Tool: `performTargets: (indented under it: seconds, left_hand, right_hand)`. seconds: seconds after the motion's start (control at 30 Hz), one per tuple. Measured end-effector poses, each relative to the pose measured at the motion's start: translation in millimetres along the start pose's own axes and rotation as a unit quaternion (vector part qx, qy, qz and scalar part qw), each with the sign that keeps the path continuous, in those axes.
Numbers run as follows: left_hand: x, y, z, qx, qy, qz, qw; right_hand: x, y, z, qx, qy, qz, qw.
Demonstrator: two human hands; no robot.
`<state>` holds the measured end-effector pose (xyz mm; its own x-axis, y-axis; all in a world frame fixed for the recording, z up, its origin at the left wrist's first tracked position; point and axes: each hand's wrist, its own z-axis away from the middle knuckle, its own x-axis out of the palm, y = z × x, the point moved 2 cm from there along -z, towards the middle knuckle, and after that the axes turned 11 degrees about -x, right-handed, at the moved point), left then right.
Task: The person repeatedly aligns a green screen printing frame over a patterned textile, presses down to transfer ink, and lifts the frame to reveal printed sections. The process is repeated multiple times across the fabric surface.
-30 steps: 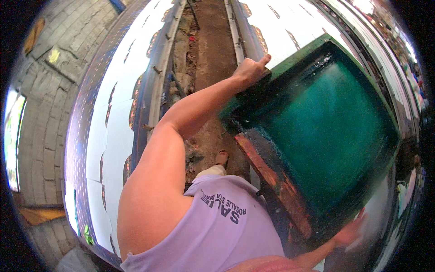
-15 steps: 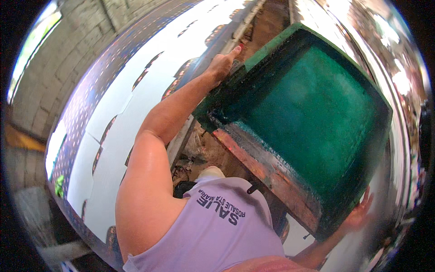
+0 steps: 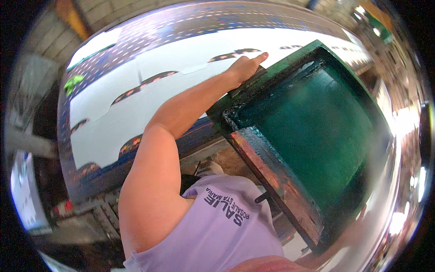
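Note:
My left hand (image 3: 246, 69) grips the upper-left edge of a large green screen frame (image 3: 308, 129), thumb sticking up past it. Dark crust lines the frame's inner border, and a worn reddish-brown wooden bar (image 3: 278, 183) runs along its near side. My right hand (image 3: 355, 220) is a blurred shape at the frame's lower right, its fingers too smeared to read. The frame is tilted in front of me, its far part over a long table with white cut-out sheets (image 3: 104, 127) laid on a patterned, dotted surface.
Concrete block wall (image 3: 52, 43) and an orange-yellow beam (image 3: 72, 18) lie behind the table. Dim grey shapes and a pale panel (image 3: 27, 190) stand at the left. A strip of dirt floor (image 3: 229, 161) shows below the table. The right rim is cluttered and blurred.
The view has swung round: the left-hand table now lies across the top, and the aisle is mostly hidden. The frame, still in my left hand, now overlaps that table instead of the aisle.

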<state>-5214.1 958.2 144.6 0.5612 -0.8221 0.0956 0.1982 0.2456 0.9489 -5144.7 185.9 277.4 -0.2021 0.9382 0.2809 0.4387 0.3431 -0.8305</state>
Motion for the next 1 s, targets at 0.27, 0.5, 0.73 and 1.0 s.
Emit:
performTargets:
  seconds: [0.27, 0.5, 0.73, 1.0]
  left_hand:
    - [-95.1, 0.3, 104.7, -0.031, 0.163, 0.124, 0.978]
    - [-120.1, 21.8, 224.4, -0.025, 0.380, 0.105, 0.919]
    - [-151.9, 14.4, 330.1, -0.007, 0.489, 0.133, 0.862]
    - [-244.2, -27.0, 441.5, 0.015, 0.536, 0.200, 0.820]
  right_hand:
    - [102.8, 111.7, -146.0, 0.167, -0.385, -0.320, 0.849]
    - [199.6, 214.4, -233.8, 0.200, -0.434, -0.438, 0.761]
    - [297.8, 290.8, -276.0, 0.318, -0.403, -0.456, 0.727]
    - [447.0, 322.7, -198.2, 0.256, -0.567, -0.346, 0.702]
